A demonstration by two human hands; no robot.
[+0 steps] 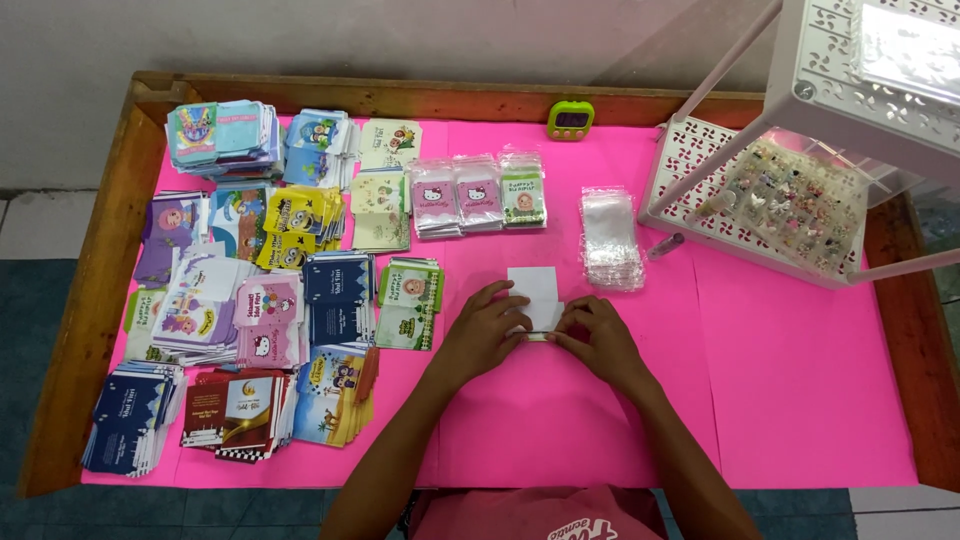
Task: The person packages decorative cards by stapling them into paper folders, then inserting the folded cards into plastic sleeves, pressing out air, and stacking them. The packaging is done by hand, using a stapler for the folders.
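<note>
**Head view: both hands on a white card**

The left hand (483,330) and right hand (598,338) pinch a white card (533,292) at its lower edge, mid-desk (800,400), just left of a stack of clear bags (612,238).

Green timer (570,119), white rack (760,200), clear bags (611,238), card stacks (255,290).
</note>
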